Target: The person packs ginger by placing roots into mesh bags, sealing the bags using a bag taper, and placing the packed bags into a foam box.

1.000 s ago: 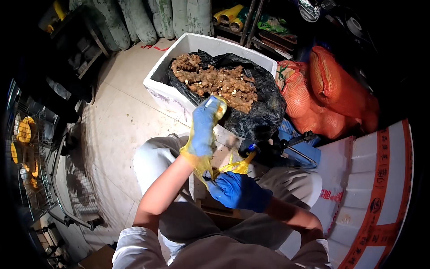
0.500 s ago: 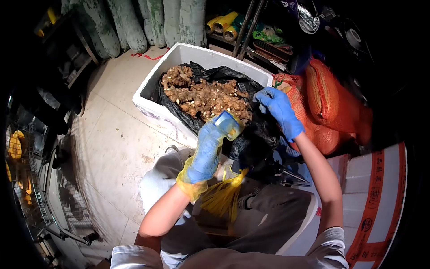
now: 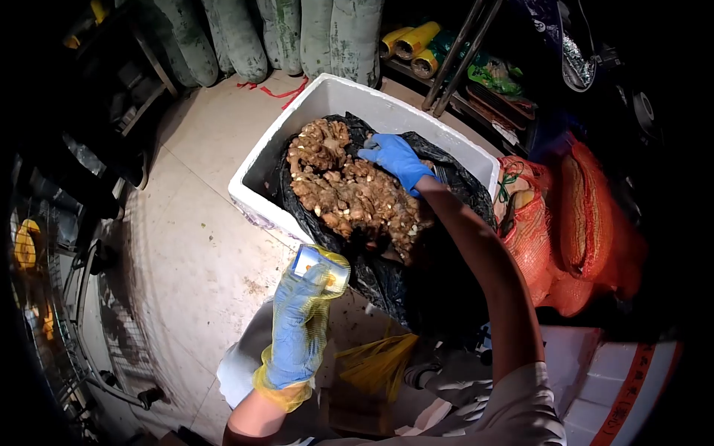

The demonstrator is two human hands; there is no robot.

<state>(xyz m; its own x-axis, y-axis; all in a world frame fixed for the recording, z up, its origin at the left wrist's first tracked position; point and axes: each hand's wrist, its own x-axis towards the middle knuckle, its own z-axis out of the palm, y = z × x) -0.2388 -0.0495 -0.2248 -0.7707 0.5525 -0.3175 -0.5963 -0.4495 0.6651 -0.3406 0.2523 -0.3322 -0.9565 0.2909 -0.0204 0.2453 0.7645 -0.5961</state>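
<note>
My left hand (image 3: 297, 316), in a blue glove, has a yellow mesh bag (image 3: 286, 390) drawn over it down to the wrist. At its fingers a blue-and-white label (image 3: 320, 266) shows through the netting, and the fingers are closed around this end of the bag. Over the far side of the heaped ginger (image 3: 349, 195) reaches my right hand (image 3: 398, 160), also blue-gloved. Its thumb and forefinger are apart at the ginger, with nothing visibly held. The ginger lies on black plastic (image 3: 383, 286) inside a white foam box (image 3: 264, 160).
Orange net sacks (image 3: 532, 249) stand right of the box. Large wax gourds (image 3: 316, 44) line the back, beside yellow rolls (image 3: 416, 41) on a low shelf. More yellow mesh bags (image 3: 379, 364) hang near my knees. Taped white boxes (image 3: 610, 386) sit at lower right.
My right hand has moved left from the box's right rim to over the ginger. My left hand has drawn back, down and left, away from the ginger with the mesh bag. The view has shifted.
</note>
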